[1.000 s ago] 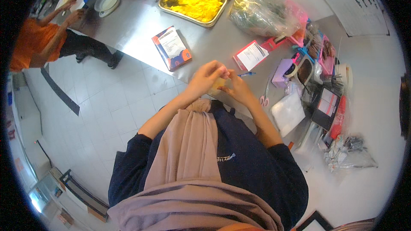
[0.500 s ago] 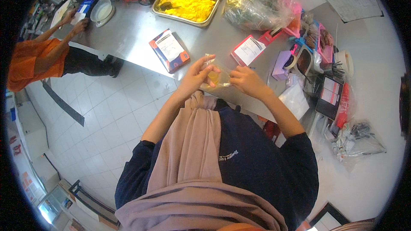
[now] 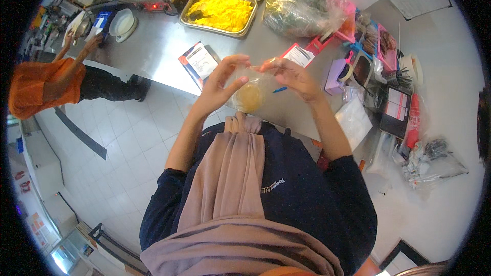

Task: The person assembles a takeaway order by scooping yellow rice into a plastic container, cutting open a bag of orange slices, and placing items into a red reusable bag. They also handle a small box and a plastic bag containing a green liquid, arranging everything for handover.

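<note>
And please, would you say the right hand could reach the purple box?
Probably yes: nothing apparent stands between the right hand and the purple box, though that hand seems occupied with a clear bag.

At the centre of the frame, the left hand (image 3: 221, 83) and right hand (image 3: 299, 82) are at the top of a clear bag (image 3: 249, 97) with something yellowish inside, below two trays (image 3: 217, 31) of yellow food at top centre, while an orange-clad person (image 3: 48, 86) stands at the left.
</note>
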A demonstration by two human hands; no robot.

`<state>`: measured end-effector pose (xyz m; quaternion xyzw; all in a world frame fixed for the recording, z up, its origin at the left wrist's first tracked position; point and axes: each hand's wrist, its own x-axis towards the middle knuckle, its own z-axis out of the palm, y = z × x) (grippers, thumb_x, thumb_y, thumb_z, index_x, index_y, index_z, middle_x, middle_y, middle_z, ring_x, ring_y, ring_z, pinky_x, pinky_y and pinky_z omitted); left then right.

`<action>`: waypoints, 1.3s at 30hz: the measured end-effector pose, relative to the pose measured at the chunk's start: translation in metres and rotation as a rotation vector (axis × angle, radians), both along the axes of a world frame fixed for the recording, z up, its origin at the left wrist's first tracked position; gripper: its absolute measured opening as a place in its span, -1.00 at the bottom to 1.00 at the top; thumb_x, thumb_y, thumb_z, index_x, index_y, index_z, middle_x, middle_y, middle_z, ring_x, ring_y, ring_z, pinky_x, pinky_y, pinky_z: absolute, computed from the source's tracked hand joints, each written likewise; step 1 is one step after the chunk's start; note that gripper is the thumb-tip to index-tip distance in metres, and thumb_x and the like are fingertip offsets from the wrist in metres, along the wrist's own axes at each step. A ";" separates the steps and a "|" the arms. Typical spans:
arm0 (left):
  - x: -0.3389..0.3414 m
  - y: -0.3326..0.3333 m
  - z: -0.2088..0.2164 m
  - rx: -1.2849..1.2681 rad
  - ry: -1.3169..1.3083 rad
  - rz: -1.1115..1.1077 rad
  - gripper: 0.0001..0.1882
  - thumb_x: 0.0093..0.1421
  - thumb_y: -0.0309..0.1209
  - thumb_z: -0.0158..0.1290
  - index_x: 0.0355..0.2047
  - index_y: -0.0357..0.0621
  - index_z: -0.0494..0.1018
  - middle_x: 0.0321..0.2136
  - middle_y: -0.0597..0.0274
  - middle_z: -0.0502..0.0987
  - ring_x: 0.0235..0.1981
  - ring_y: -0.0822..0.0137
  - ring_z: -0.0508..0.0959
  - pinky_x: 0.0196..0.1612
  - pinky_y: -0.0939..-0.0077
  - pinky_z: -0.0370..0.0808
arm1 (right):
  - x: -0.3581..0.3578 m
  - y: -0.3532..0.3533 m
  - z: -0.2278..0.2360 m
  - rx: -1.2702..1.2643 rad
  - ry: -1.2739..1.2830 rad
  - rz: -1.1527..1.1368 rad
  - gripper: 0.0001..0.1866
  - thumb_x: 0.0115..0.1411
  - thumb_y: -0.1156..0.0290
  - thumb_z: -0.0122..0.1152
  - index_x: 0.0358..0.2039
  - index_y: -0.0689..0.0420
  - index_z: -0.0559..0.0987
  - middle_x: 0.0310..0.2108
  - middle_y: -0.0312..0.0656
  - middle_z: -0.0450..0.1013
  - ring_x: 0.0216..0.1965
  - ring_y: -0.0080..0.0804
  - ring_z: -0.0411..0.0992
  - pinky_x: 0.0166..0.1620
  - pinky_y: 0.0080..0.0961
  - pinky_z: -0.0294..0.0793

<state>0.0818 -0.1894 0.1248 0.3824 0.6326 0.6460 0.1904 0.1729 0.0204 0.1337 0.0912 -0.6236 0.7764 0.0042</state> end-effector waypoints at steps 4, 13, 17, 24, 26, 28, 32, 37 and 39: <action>0.010 0.019 -0.026 0.199 -0.240 0.057 -0.64 0.22 -0.49 -0.09 0.01 -0.20 0.15 -0.14 0.07 0.41 -0.38 0.43 0.45 -0.23 0.56 0.41 | -0.007 -0.033 -0.034 -0.283 -0.175 -0.335 -0.77 0.17 0.45 0.07 -0.15 0.18 0.43 -0.11 -0.13 0.38 -0.22 -0.36 0.41 -0.09 -0.35 0.40; 0.013 0.038 -0.026 -0.025 0.247 0.022 -0.59 0.25 -0.57 -0.23 0.06 -0.10 -0.09 -0.03 -0.05 0.39 -0.45 0.45 0.47 -0.54 0.70 0.44 | -0.006 -0.063 -0.038 -0.626 -0.219 -0.359 -0.74 0.22 0.38 0.02 -0.16 0.29 0.46 -0.31 -0.21 0.45 -0.42 -0.51 0.42 -0.27 -0.50 0.47; 0.015 0.029 -0.016 -0.006 -0.097 -0.056 -0.48 0.18 -0.66 -0.21 0.07 -0.05 -0.12 0.00 -0.03 0.32 -0.40 0.33 0.50 -0.43 0.58 0.45 | 0.002 -0.066 -0.047 -0.318 -0.209 -0.422 -0.75 0.20 0.36 0.04 -0.24 0.28 0.52 -0.28 -0.21 0.43 -0.34 -0.52 0.39 -0.29 -0.56 0.40; -0.009 0.002 -0.028 0.151 -0.733 -0.181 -0.51 0.20 -0.60 -0.24 0.06 0.06 -0.12 0.02 -0.02 0.26 -0.38 0.28 0.48 -0.19 0.41 0.42 | 0.015 -0.059 -0.052 0.741 0.249 -0.459 -0.80 0.06 0.51 0.14 -0.26 0.22 0.53 -0.21 -0.14 0.32 -0.24 -0.37 0.37 -0.22 -0.51 0.38; -0.008 0.004 -0.025 0.029 -0.647 -0.266 -0.58 0.20 -0.61 -0.20 0.06 -0.06 0.06 0.00 0.01 0.33 -0.31 0.30 0.50 -0.16 0.46 0.42 | 0.019 -0.063 -0.047 0.812 0.266 -0.509 -0.80 0.05 0.52 0.14 -0.26 0.19 0.52 -0.23 -0.15 0.32 -0.26 -0.36 0.36 -0.22 -0.51 0.39; -0.008 0.005 -0.017 -0.090 -0.502 -0.319 -0.64 0.20 -0.60 -0.17 0.03 -0.15 0.21 -0.05 0.07 0.40 -0.26 0.34 0.50 -0.13 0.50 0.42 | 0.020 -0.067 -0.035 0.814 0.390 -0.564 -0.82 0.05 0.48 0.14 -0.28 0.18 0.50 -0.26 -0.20 0.32 -0.30 -0.36 0.36 -0.26 -0.51 0.40; -0.016 -0.005 -0.021 -0.256 -0.273 -0.268 -0.77 0.16 -0.60 -0.08 -0.17 -0.28 0.45 -0.24 0.20 0.52 -0.25 0.43 0.50 -0.14 0.56 0.41 | 0.022 -0.058 -0.045 1.021 0.523 -0.564 -0.76 -0.06 0.42 0.21 -0.31 0.12 0.52 -0.21 -0.19 0.34 -0.22 -0.27 0.33 -0.14 -0.39 0.36; -0.032 -0.020 -0.021 -0.401 0.143 -0.071 -0.84 0.09 -0.61 -0.01 -0.32 -0.30 0.52 -0.37 0.22 0.56 -0.31 0.47 0.51 -0.23 0.59 0.43 | 0.033 -0.056 -0.060 0.916 0.560 -0.460 -0.81 -0.05 0.41 0.22 -0.38 0.18 0.54 -0.20 -0.14 0.34 -0.16 -0.22 0.33 -0.07 -0.36 0.30; -0.055 -0.038 -0.048 -0.325 0.152 0.001 -0.85 0.09 -0.61 -0.01 -0.32 -0.29 0.51 -0.41 0.25 0.54 -0.40 0.49 0.49 -0.33 0.61 0.42 | 0.052 -0.045 -0.078 0.937 0.471 -0.470 -0.87 0.02 0.40 0.19 -0.42 0.17 0.52 -0.20 -0.15 0.35 -0.15 -0.26 0.33 -0.08 -0.38 0.31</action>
